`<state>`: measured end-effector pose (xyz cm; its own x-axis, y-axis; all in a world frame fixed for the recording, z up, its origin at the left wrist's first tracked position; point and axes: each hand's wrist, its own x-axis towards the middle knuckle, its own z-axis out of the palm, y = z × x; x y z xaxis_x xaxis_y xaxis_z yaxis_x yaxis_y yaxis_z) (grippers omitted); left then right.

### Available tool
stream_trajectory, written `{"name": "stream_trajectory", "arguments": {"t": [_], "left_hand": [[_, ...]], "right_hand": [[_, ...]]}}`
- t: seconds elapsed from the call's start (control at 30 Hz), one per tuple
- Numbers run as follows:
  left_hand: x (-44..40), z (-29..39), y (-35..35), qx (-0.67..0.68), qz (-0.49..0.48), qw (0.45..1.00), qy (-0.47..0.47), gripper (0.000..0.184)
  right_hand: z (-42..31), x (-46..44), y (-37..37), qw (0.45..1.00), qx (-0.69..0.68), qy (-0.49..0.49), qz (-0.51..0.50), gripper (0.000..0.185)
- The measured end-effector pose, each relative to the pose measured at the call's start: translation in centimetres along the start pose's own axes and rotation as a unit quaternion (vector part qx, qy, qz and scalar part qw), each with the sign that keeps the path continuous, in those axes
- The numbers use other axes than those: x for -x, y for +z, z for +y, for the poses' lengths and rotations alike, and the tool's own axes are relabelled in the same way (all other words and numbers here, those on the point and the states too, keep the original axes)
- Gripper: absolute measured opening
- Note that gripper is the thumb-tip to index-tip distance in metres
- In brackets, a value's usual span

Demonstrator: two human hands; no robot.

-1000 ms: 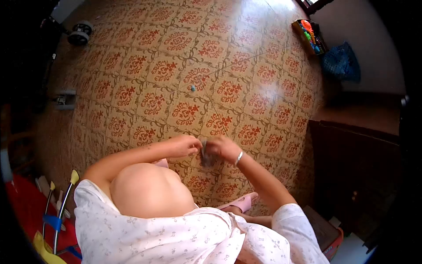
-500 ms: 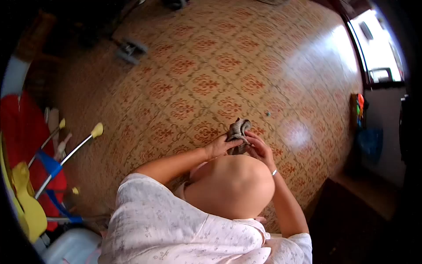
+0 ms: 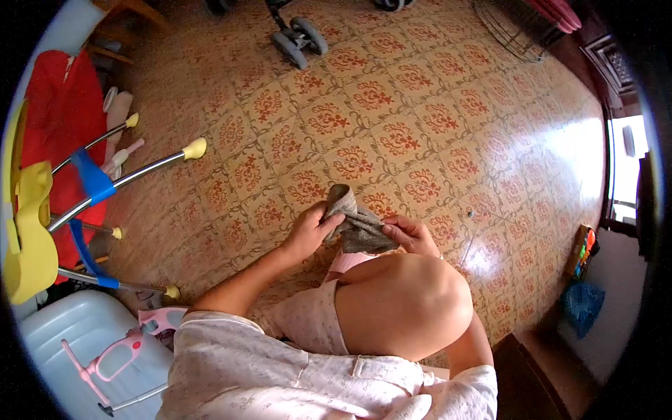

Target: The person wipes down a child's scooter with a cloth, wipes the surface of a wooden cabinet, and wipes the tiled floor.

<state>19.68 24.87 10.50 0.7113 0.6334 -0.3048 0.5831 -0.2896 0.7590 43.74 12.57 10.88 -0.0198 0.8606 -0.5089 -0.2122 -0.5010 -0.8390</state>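
Note:
A crumpled grey-brown sock [image 3: 364, 234] is stretched between my two hands, above the floor and just beyond my bent bare knee. My left hand [image 3: 308, 227] pinches its left side near the upturned end, thumb on top. At the other side, my right hand [image 3: 411, 236] holds the edge between thumb and fingers. Under the sock, a pink striped item [image 3: 348, 262] shows in part; my knee hides the rest of it.
At left stands a yellow seat [image 3: 31, 234] with metal legs and blue straps, beside a red object [image 3: 52, 133]. Below it lies a pale blue tub [image 3: 77, 318] holding a pink frame [image 3: 115, 360]. Stroller wheels [image 3: 299, 42] stand ahead. A blue bag [image 3: 582, 308] hangs right.
My hands have moved apart, spreading the sock wider and lower. The view has shifted, so the seat, tub and stroller wheels show more fully.

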Motion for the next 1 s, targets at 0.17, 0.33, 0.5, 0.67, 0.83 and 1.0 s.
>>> {"name": "stream_trajectory", "arguments": {"t": [0.17, 0.33, 0.5, 0.67, 0.83, 1.0], "left_hand": [[0.1, 1.6, -1.6, 0.431, 0.104, 0.884, -0.149, 0.037], [4.2, -4.4, -4.6, 0.523, 0.226, 0.789, -0.228, 0.04], [11.0, -11.4, -9.4, 0.206, 0.372, 0.845, -0.323, 0.054], [13.5, -21.7, -10.7, 0.204, 0.399, 0.798, -0.403, 0.082], [7.5, -30.0, -5.6, -0.064, 0.403, 0.799, -0.442, 0.076], [-4.2, -19.0, -0.5, -0.076, 0.353, 0.899, -0.249, 0.069]], "right_hand": [[-0.8, -1.7, 0.5, 0.997, -0.075, -0.007, -0.021, 0.031], [3.5, -2.5, -2.8, 0.997, -0.063, -0.02, 0.043, 0.03], [5.6, 0.0, -6.3, 0.995, -0.043, 0.026, 0.09, 0.026], [6.7, 1.9, -7.7, 0.984, -0.019, 0.085, 0.156, 0.023], [6.7, 2.7, -8.1, 0.985, -0.019, 0.081, 0.154, 0.024], [6.2, 3.2, -8.0, 0.979, -0.032, 0.083, 0.185, 0.025]]}}
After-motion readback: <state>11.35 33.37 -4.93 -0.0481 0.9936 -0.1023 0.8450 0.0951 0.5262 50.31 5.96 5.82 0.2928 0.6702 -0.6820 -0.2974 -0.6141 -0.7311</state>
